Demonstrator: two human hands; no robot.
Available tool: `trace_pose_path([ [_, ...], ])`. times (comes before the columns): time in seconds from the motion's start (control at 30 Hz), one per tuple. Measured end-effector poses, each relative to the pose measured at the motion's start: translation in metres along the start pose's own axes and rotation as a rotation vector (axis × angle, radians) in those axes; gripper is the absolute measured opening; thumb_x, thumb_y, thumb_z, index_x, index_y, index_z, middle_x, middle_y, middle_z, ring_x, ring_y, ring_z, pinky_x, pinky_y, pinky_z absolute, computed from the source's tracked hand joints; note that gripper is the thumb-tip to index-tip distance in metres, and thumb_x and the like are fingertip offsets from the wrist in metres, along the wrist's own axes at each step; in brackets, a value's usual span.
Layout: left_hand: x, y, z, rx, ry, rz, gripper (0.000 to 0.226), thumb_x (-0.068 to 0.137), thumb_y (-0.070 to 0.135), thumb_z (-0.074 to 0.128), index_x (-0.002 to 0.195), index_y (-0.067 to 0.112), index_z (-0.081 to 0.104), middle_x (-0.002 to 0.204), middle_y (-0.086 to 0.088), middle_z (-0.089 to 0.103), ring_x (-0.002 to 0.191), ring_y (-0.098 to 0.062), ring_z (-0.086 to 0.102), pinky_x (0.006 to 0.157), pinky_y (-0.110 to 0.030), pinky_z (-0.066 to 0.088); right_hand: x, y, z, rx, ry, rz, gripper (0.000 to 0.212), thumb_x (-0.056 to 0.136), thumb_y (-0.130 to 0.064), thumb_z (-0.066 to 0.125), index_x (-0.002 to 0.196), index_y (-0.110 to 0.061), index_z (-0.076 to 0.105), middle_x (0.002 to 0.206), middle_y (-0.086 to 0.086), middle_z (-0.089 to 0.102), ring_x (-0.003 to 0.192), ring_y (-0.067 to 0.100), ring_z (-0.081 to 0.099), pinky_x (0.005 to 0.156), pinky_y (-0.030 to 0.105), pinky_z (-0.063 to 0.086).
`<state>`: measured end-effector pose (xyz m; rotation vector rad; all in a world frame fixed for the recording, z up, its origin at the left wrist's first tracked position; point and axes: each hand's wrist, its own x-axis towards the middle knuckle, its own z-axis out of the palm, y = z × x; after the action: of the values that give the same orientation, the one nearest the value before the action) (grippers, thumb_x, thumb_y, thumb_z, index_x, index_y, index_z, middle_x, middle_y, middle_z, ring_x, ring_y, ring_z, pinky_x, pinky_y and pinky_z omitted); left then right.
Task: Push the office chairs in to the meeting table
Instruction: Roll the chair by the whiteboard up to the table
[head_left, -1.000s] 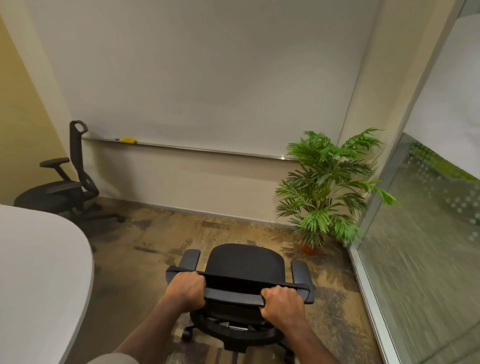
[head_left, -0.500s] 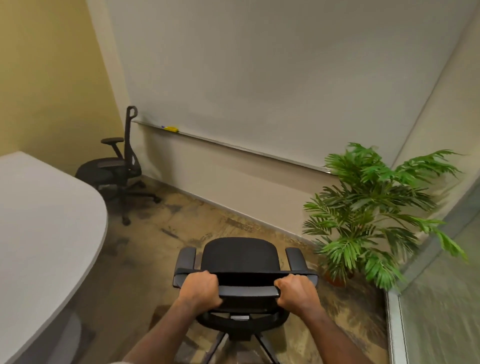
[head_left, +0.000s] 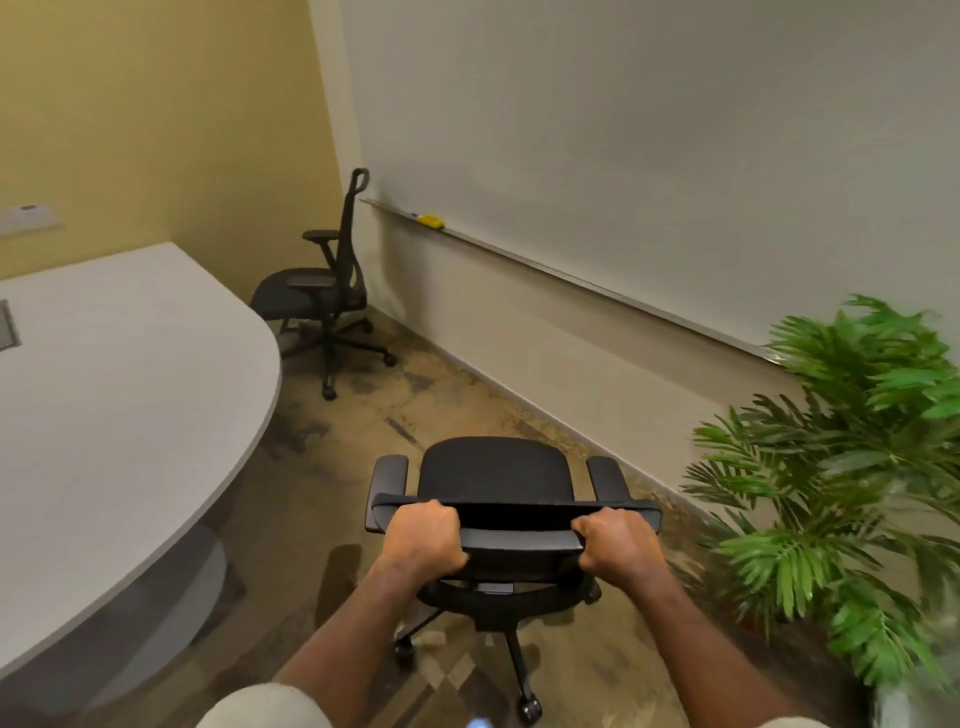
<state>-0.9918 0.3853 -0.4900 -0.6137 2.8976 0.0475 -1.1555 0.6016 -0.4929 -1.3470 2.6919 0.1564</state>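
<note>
Since a second ago your view has swung left, so the white, round-ended meeting bench (head_left: 130, 395) now fills the left of the picture and the green potted plant (head_left: 852, 467) has slid to the right edge. Your left hand (head_left: 423, 538) and right hand (head_left: 615, 543) both grip the top rail of the black mesh office chair (head_left: 496, 478), fingers curled over it. That chair stands right of the bench, apart from its rim, seat facing the wall. You'd need to turn it left; your left hand is nearer the bench. A second black high-backed chair (head_left: 322, 291) waits beyond the bench's curved end.
</note>
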Motion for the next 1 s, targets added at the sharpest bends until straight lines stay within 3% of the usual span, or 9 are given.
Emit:
trace_pose_path([
  [0.2, 0.076, -0.010, -0.014, -0.028, 0.031, -0.076, 0.032, 0.080, 0.051, 0.061, 0.084, 0.020, 0.069, 0.083, 0.001, 0.071, 0.076, -0.022, 0.068, 0.074, -0.038, 0.060, 0.102, 0.038, -0.012, -0.046, -0.003, -0.072, 0.003, 0.078, -0.023, 0.057, 0.076, -0.020, 0.058, 0.067, -0.005, 0.055, 0.064, 0.019, 0.054, 0.058, 0.030, 0.047],
  [0.5, 0.207, -0.036, -0.032, -0.084, 0.031, -0.179, 0.035, 0.089, 0.048, 0.061, 0.099, 0.017, 0.072, 0.094, -0.001, 0.073, 0.088, -0.023, 0.070, 0.081, -0.038, 0.058, 0.276, 0.094, -0.029, -0.117, -0.014, -0.240, 0.017, 0.079, -0.026, 0.054, 0.092, -0.023, 0.065, 0.087, -0.001, 0.071, 0.083, 0.022, 0.066, 0.068, 0.034, 0.051],
  [0.67, 0.267, -0.040, -0.041, -0.105, 0.054, -0.243, 0.037, 0.091, 0.048, 0.057, 0.100, 0.015, 0.071, 0.098, -0.004, 0.074, 0.090, -0.026, 0.070, 0.079, -0.038, 0.055, 0.368, 0.126, -0.035, -0.135, -0.022, -0.346, 0.014, 0.080, -0.030, 0.053, 0.088, -0.026, 0.064, 0.085, -0.003, 0.071, 0.079, 0.019, 0.066, 0.066, 0.033, 0.052],
  [0.9, 0.349, -0.022, -0.060, -0.159, 0.077, -0.401, 0.031, 0.090, 0.042, 0.057, 0.094, 0.015, 0.070, 0.092, -0.006, 0.073, 0.086, -0.029, 0.070, 0.075, -0.039, 0.055, 0.488, 0.166, -0.064, -0.206, -0.058, -0.516, 0.006, 0.080, -0.025, 0.056, 0.081, -0.030, 0.054, 0.088, -0.005, 0.070, 0.084, 0.018, 0.065, 0.061, 0.030, 0.035],
  [1.0, 0.391, -0.017, -0.068, -0.174, 0.098, -0.498, 0.030, 0.089, 0.044, 0.057, 0.093, 0.017, 0.071, 0.090, -0.004, 0.073, 0.084, -0.028, 0.070, 0.074, -0.038, 0.055, 0.547, 0.184, -0.071, -0.217, -0.031, -0.606, 0.010, 0.080, -0.026, 0.057, 0.088, -0.029, 0.063, 0.089, -0.006, 0.071, 0.085, 0.018, 0.065, 0.063, 0.031, 0.041],
])
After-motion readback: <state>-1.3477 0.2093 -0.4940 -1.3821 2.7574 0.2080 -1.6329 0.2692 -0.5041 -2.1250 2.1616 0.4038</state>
